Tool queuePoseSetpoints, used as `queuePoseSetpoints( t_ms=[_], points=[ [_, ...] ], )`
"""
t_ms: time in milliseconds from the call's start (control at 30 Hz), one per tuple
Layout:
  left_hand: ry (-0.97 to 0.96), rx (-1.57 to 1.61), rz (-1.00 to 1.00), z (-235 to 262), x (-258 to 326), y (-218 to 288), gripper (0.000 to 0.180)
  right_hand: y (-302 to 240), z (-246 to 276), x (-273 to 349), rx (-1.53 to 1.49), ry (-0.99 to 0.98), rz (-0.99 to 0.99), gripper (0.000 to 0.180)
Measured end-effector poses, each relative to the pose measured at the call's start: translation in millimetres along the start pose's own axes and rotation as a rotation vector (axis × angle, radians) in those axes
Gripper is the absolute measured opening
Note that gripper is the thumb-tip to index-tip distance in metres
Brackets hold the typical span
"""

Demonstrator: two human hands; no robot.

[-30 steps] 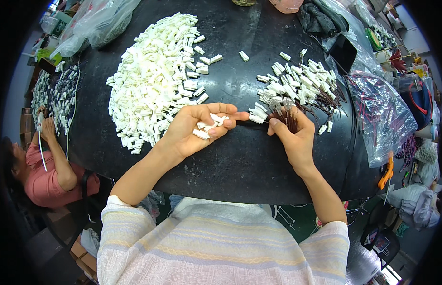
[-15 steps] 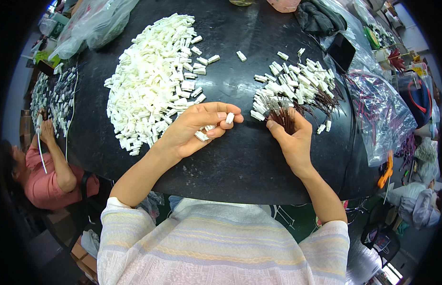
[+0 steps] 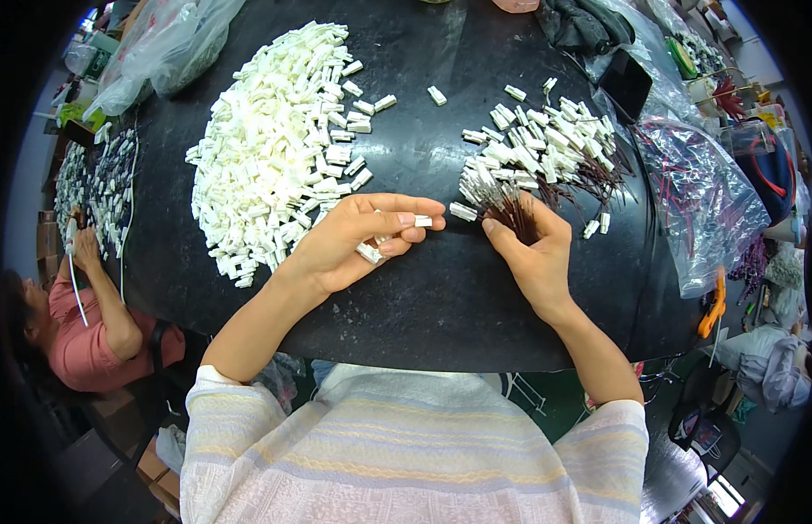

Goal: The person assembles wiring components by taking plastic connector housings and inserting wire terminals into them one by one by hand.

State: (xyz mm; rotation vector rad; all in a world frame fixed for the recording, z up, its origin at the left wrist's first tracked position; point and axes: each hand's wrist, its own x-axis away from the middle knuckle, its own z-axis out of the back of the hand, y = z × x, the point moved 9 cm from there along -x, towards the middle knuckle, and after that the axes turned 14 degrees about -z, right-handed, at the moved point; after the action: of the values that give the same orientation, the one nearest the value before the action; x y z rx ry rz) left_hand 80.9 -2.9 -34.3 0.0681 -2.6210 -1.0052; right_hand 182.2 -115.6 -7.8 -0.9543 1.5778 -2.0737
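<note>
My left hand (image 3: pixel 358 234) pinches a small white plastic connector housing (image 3: pixel 423 222) between thumb and forefinger. More white housings (image 3: pixel 368 252) lie in its curled fingers. In my right hand (image 3: pixel 541 253) is a bundle of dark brown wires (image 3: pixel 516 215), their metal-tipped ends fanned toward the left. One white housing (image 3: pixel 463 211) sits by the left side of this bundle; whether it is on a wire is too small to tell. Just beyond the right hand lies a pile of white housings with brown wires (image 3: pixel 554 144). A large heap of loose white housings (image 3: pixel 266 148) spreads at the left.
The black table (image 3: pixel 406 323) has stray housings (image 3: pixel 436 95) on it. At the right lie a clear plastic bag (image 3: pixel 694 205), a dark phone-like slab (image 3: pixel 626 86) and an orange-handled tool (image 3: pixel 712 306). A co-worker in a pink top (image 3: pixel 100 336) sits at the left by another pile (image 3: pixel 96 188).
The housing in my left fingertips has turned from slanted to nearly level. The white housing by the wire bundle now stands farther out from it. Both hands have barely moved.
</note>
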Motion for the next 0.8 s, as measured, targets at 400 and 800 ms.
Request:
queuePoseSetpoints(
  t_ms=[400, 800],
  points=[
    [0.070, -0.230, -0.134, 9, -2, 9, 0.014, -6, -9, 4, 0.097, -0.012, 0.156, 0.011],
    [0.118, -0.392, -0.158, 10, 2, 7, 0.021, -19, -15, 9, 0.144, -0.017, 0.242, 0.011]
  ],
)
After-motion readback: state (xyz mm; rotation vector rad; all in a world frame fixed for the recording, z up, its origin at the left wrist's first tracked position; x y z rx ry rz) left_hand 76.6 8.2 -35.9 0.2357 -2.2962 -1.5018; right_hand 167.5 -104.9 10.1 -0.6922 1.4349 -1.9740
